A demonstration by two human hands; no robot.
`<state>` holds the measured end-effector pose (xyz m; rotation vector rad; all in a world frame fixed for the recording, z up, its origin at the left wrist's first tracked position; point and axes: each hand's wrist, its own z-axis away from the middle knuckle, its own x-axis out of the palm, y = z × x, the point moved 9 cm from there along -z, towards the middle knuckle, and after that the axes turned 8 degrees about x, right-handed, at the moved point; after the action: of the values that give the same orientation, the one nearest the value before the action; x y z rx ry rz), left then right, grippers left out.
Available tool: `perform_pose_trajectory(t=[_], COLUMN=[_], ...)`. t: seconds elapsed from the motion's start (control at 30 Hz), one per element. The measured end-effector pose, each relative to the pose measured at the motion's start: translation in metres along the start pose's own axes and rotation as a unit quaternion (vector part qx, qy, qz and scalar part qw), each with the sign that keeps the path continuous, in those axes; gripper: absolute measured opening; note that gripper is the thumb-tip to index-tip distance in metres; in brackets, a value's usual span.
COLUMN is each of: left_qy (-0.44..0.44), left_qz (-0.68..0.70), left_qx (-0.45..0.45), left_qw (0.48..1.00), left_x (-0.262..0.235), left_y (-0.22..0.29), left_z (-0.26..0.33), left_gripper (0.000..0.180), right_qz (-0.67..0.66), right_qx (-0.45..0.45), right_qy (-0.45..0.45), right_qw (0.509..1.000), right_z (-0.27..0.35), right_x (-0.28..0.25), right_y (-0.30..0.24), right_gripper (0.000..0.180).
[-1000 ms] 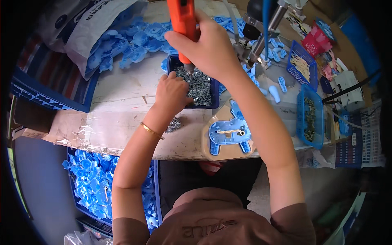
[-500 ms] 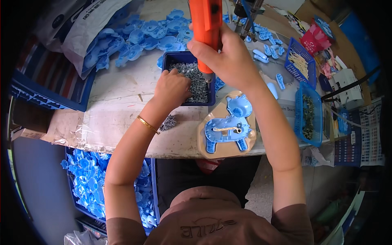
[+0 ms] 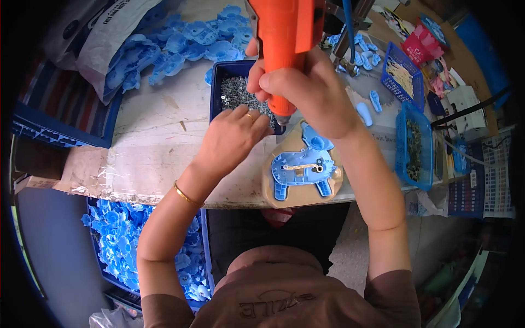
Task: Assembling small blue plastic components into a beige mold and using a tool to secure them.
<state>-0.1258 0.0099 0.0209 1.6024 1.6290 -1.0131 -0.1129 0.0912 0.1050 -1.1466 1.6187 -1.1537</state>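
My right hand [image 3: 309, 90] is wrapped round an orange electric screwdriver [image 3: 284, 49], whose metal tip points down near the front right corner of a dark blue bin [image 3: 215, 90]. Small metal screws [image 3: 240, 93] fill the bin. Close to the tip is my left hand [image 3: 232, 136], held over the bin's near edge. Its fingers are bent and drawn together; whatever they pinch is hidden. In front of both hands, a light blue animal-shaped plastic shell [image 3: 292, 169] lies hollow side up in a tan holder [image 3: 268, 188]. A pale strip runs across the shell's middle beside a small round post.
Blue plastic shells [image 3: 191, 41] heap at the back left beside a white bag [image 3: 109, 41]. More fill a crate [image 3: 205, 257] below the table's left side. At right stand a basket of pale strips [image 3: 418, 95] and a light blue basket of small parts [image 3: 402, 164].
My left hand has lifted from among the screws and come nearer the screwdriver's tip. The screwdriver has shifted slightly toward me, still in my right hand.
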Motion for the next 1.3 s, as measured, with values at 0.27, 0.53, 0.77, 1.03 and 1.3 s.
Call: perform_pose_trajectory(t=[0.27, 0.53, 0.77, 1.03, 1.3], left_qy=[0.06, 0.095, 0.085, 0.084, 0.009], left_qz=[0.151, 0.233, 0.308, 0.247, 0.185], left_qx=[-0.063, -0.101, -0.125, -0.071, -0.105], left_qw=[0.985, 0.962, 0.939, 0.963, 0.977], left_x=[-0.013, -0.009, 0.004, -0.006, 0.01], left_y=[0.028, 0.033, 0.037, 0.047, 0.046], left_z=[0.012, 0.017, 0.022, 0.022, 0.026], left_gripper=[0.021, 0.019, 0.015, 0.039, 0.071], right_qz=[-0.132, -0.102, -0.089, -0.064, -0.141], right_qx=[0.012, 0.03, 0.033, 0.057, 0.068], right_qy=[0.0, 0.031, 0.038, 0.021, 0.035], right_qw=[0.991, 0.994, 0.995, 0.996, 0.987], right_z=[0.025, 0.031, 0.036, 0.046, 0.052], right_x=[0.01, 0.008, 0.007, 0.008, 0.007], right_y=[-0.001, -0.002, 0.0, 0.008, 0.046], right_gripper=[0.034, 0.043, 0.042, 0.031, 0.025])
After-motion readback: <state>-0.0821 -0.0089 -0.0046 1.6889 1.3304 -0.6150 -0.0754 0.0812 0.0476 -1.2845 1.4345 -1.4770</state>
